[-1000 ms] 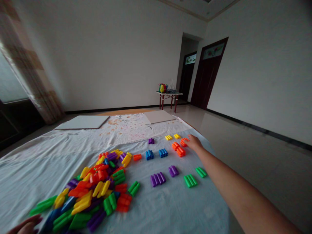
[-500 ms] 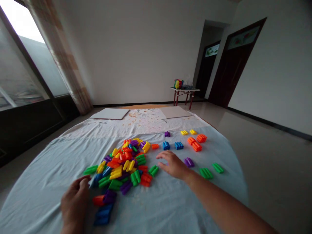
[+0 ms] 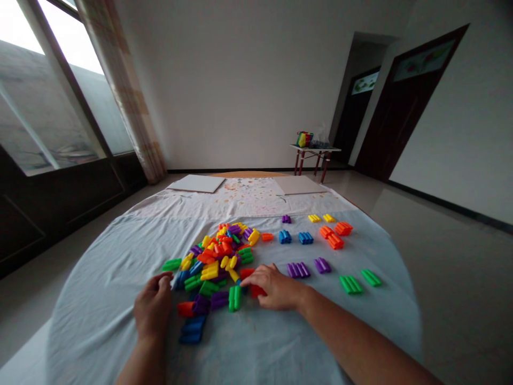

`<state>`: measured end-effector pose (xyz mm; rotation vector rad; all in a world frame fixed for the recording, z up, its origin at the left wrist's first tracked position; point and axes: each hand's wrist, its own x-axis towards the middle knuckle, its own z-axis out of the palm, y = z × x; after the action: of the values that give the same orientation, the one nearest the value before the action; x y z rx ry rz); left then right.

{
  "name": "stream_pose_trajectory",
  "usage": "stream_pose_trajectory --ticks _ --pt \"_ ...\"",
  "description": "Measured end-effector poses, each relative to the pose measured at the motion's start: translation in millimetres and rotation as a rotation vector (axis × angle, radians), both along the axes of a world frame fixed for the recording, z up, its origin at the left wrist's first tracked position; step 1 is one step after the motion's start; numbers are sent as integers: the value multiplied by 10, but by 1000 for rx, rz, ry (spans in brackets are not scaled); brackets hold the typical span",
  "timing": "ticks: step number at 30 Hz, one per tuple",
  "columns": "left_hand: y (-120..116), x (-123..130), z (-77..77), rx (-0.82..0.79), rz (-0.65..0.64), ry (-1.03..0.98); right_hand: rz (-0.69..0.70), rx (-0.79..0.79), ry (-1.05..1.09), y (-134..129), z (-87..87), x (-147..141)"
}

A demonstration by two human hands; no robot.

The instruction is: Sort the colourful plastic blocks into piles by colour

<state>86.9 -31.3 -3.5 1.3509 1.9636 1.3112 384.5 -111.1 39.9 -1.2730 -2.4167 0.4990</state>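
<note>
A pile of colourful plastic building blocks (image 3: 210, 271), ribbed like joined tubes, lies on the cloth-covered table. My right hand (image 3: 276, 287) reaches over the pile's right edge, fingers apart and bent downward. An orange block (image 3: 256, 291) shows between its thumb and forefinger, and a green block (image 3: 234, 298) lies just left of the fingertips. What lies beneath the palm is hidden. At the pile's left side rests my left hand (image 3: 154, 305), fingers curled together; anything inside them is hidden. Nearest to it are a blue block (image 3: 181, 279) and a green block (image 3: 172, 264).
Sorted by colour on the right are purple blocks (image 3: 298, 270), green blocks (image 3: 351, 284), blue blocks (image 3: 305, 238), orange blocks (image 3: 332, 237) and yellow blocks (image 3: 314, 218). Two flat boards, one white (image 3: 197, 183) and one beige (image 3: 298, 185), lie at the table's far end.
My right hand has moved left and down onto the pile's right edge, uncovering a purple block behind it. My left hand stays by the pile. The camera view has shifted left.
</note>
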Motion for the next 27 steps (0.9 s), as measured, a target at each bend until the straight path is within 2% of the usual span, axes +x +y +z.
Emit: stream_pose_trajectory --ticks 2,6,8,12,17,22,24,27 --pt "3 2 -8 5 -7 -6 -10 19 6 -41 51 61" --pt "2 -6 -15 12 -14 -13 -221 96 -16 -88 37 63" --pt "-1 -7 -9 13 -16 -12 -278 110 -72 -102 -9 21" --pt "-6 7 15 13 -13 -5 -221 112 -143 -139 -60 -7" --pt "-23 18 26 13 3 4 -47 84 -54 -205 -44 86" --pt "-40 21 35 8 1 1 -251 112 1 -263 -82 59" --pt "-43 19 45 11 1 7 -257 99 -29 -269 -100 43" --pt "-26 -11 29 51 10 52 -184 94 -42 -255 -122 58"
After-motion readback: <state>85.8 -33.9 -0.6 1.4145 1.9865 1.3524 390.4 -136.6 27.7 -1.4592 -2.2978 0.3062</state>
